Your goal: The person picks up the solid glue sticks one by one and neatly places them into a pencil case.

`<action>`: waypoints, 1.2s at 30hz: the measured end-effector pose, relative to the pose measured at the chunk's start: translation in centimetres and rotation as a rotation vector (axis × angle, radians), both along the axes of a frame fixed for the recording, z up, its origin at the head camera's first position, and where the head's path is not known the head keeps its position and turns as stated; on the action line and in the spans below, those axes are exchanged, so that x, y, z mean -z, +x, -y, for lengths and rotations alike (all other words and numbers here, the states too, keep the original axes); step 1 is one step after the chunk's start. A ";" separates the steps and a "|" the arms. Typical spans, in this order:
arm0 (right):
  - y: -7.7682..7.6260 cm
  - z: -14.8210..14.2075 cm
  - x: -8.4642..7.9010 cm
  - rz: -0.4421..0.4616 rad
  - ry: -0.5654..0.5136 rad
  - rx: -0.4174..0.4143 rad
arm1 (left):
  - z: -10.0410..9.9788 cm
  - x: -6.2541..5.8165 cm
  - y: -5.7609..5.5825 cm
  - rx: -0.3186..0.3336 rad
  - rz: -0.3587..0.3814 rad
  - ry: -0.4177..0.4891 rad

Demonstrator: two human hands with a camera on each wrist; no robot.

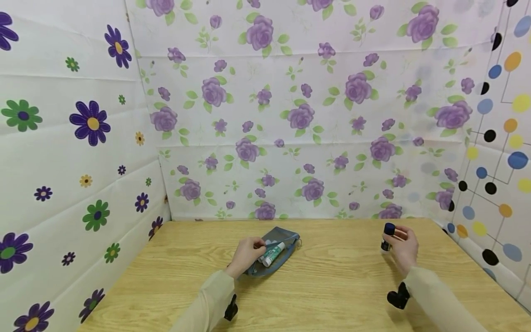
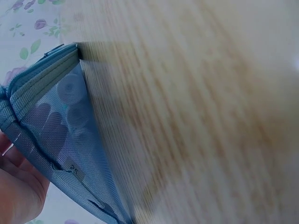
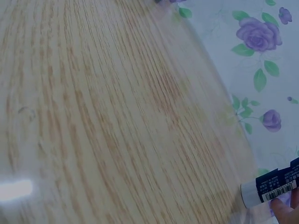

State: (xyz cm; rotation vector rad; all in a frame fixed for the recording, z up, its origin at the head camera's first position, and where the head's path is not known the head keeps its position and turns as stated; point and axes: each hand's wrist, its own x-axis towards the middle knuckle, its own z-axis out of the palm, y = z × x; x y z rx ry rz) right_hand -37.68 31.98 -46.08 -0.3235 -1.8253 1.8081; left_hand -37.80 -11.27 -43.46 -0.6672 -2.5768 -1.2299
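A blue-grey mesh zip pouch (image 1: 280,233) lies open on the table, left of the middle. My left hand (image 1: 247,252) pinches the upper edge of its mouth and lifts it. Inside is a white and green glue stick (image 1: 274,254), with other white sticks beside it partly hidden. Through the mesh pouch (image 2: 100,154) in the left wrist view, round white ends show. At the right, my right hand (image 1: 404,249) grips a dark blue glue stick (image 1: 389,229) upright, by its upper part. The right wrist view shows this glue stick's (image 3: 271,187) white end and barcode label.
The wooden table (image 1: 332,276) spans the space between both hands. A flowered sheet (image 1: 282,115) hangs behind its far edge, with patterned sheets at the left and right. A small ring hangs at the pouch's right corner. Black wrist mounts (image 1: 399,296) sit at both sleeves.
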 end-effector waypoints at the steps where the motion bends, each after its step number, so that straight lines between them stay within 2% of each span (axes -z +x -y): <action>1: 0.0 -0.1 0.0 0.006 0.020 -0.010 | 0.0 0.0 0.0 0.000 -0.001 0.000; 8: -1.6 -1.3 1.6 0.053 0.010 -0.005 | -0.1 0.2 -0.3 -0.006 -0.017 -0.012; 11: -1.4 -1.3 1.6 0.061 0.020 -0.022 | -0.1 0.3 -0.4 -0.009 -0.025 -0.022; 18: 0.7 0.3 -0.5 0.118 0.016 -0.008 | 0.0 0.5 -0.5 -0.013 -0.016 -0.032; 21: 1.5 1.0 -1.4 0.109 0.032 -0.005 | -0.1 0.5 -0.5 -0.016 -0.013 -0.034; 25: 1.8 1.5 -1.8 0.090 0.011 -0.005 | -0.1 0.2 -0.4 -0.009 -0.013 -0.024; 32: 0.8 1.5 -1.3 0.070 -0.064 -0.014 | 0.0 0.2 -0.3 -0.005 -0.018 -0.023; 36: -1.4 0.5 1.1 0.055 -0.083 -0.026 | 0.0 0.2 -0.3 -0.007 -0.018 -0.021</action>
